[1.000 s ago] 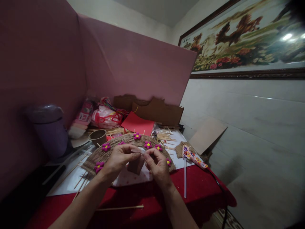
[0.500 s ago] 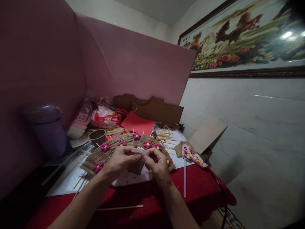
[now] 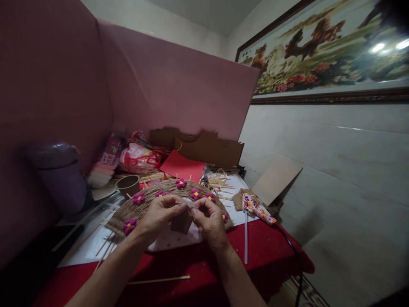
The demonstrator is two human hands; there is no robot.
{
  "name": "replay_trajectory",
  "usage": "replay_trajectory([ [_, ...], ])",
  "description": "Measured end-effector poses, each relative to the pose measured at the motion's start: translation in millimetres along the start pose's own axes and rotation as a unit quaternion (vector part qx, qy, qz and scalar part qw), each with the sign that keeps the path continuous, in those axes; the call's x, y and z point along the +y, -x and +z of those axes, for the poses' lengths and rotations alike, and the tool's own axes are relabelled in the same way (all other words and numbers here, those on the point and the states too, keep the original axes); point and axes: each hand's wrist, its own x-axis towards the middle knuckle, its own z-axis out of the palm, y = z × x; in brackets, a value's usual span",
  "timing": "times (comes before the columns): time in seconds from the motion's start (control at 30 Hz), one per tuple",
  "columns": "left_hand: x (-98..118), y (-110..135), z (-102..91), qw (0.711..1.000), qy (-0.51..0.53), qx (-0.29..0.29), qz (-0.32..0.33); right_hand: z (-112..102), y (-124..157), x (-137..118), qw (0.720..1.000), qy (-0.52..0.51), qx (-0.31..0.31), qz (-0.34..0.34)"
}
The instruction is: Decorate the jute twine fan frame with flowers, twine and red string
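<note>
My left hand (image 3: 161, 215) and my right hand (image 3: 210, 219) are close together, thumbs and fingertips pinched on a small pale strip (image 3: 188, 204). What the strip is made of is too small to tell. Just below the fingertips is a dark brown flat piece (image 3: 181, 224); whether it is attached to the strip I cannot tell. Behind the hands lies a fan-shaped panel wrapped in brown twine (image 3: 123, 209), with thin sticks jutting out and purple flowers with yellow centres, such as the top flower (image 3: 180, 183). A white cloth with red dots (image 3: 174, 244) lies under the hands.
On the right, a flower-patterned glue gun (image 3: 257, 209) with a clear glue stick (image 3: 246, 243) and a cord rests near the red tablecloth's (image 3: 271, 243) edge. A cardboard ring (image 3: 128, 186), red paper (image 3: 182, 164) and purple container (image 3: 62, 183) stand behind. One stick (image 3: 159, 280) lies in front.
The whole view has shifted slightly, so things appear a little further left. Both hands keep their pinch on the pale strip, with the fingers moving only slightly.
</note>
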Motion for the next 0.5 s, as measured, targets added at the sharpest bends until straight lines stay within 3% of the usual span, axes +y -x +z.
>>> replay_trajectory([
  [0.5, -1.6, -0.2, -1.4, 1.0, 0.008, -0.02, 0.016, -2.1, -1.2, 2.5, 1.0, -0.026, 0.008, 0.001],
])
